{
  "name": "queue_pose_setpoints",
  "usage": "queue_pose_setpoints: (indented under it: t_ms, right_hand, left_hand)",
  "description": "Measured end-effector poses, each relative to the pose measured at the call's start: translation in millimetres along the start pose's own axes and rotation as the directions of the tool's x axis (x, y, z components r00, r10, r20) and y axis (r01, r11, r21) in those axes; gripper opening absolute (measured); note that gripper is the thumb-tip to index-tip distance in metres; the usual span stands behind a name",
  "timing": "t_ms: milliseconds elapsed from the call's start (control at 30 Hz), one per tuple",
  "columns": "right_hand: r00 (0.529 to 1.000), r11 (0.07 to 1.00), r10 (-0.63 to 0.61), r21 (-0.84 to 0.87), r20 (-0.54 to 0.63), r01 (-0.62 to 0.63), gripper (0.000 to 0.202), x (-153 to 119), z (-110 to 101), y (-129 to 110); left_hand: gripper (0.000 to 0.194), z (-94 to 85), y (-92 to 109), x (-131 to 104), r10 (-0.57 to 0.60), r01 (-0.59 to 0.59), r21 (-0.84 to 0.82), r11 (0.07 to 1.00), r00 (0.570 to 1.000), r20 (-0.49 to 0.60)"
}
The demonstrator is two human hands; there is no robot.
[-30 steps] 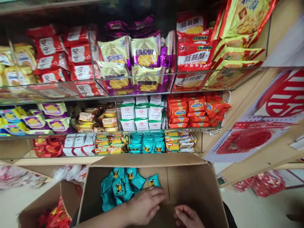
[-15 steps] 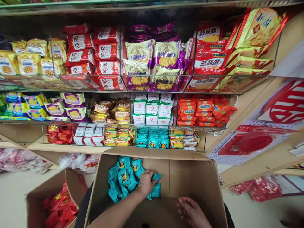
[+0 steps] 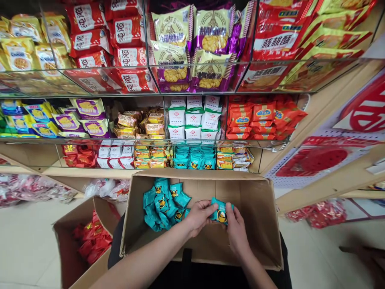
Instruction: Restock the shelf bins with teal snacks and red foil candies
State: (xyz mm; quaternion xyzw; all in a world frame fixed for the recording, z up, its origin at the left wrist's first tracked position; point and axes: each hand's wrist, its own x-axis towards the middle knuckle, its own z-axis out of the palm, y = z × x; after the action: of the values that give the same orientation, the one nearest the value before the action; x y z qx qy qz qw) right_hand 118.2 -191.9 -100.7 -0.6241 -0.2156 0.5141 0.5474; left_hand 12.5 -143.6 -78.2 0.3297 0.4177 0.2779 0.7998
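Between my two hands is a small teal snack packet [image 3: 221,211] with a dark round print. My left hand [image 3: 198,216] pinches its left end between thumb and fingers. The right end is gripped by my right hand [image 3: 236,226], its thumb on the front face. Both hands are over the open cardboard box [image 3: 255,224], which rests on my lap. A loose heap of matching teal packets [image 3: 162,204] lies in the left part of the box, close to my left forearm.
Ahead stands a glass-fronted shelf [image 3: 192,96] of packaged snacks, with similar teal packets [image 3: 195,157] in a lower compartment. A second cardboard box [image 3: 66,241] holding red packets [image 3: 94,237] sits on the floor at left. Bagged goods [image 3: 319,214] lie low on the right.
My left hand has lifted a teal packet from the heap and moved right. My right hand has come up and taken its other end. The view has tilted down and closer.
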Motion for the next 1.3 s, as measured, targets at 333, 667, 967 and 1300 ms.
queue_pose_setpoints:
  t_ms: [333, 667, 967, 1300]
  right_hand:
    - [0.996, 0.996, -0.022, -0.089, 0.090, 0.030, 0.034, -5, -8, 17]
    - [0.994, 0.989, 0.084, -0.132, 0.072, -0.074, 0.033, 9, -46, 32]
    - [0.941, 0.944, 0.196, -0.314, 0.277, -0.104, 0.023, 17, -42, 54]
    - [0.938, 0.953, 0.172, -0.291, 0.300, -0.082, 0.018, 22, -40, 54]
  left_hand:
    - [0.039, -12.6, -5, -10, 0.018, -0.017, 0.218, 0.976, 1.000, -0.005]
    - [0.035, -7.8, 103, -14, 0.372, -0.346, 0.316, 0.884, 0.928, -0.023]
    - [0.028, -23.7, 151, 64, 0.273, -0.165, 0.403, 0.900, 0.935, -0.226]
    - [0.028, -42.4, 161, 140, 0.536, -0.147, 0.812, 0.564, 0.814, -0.225]
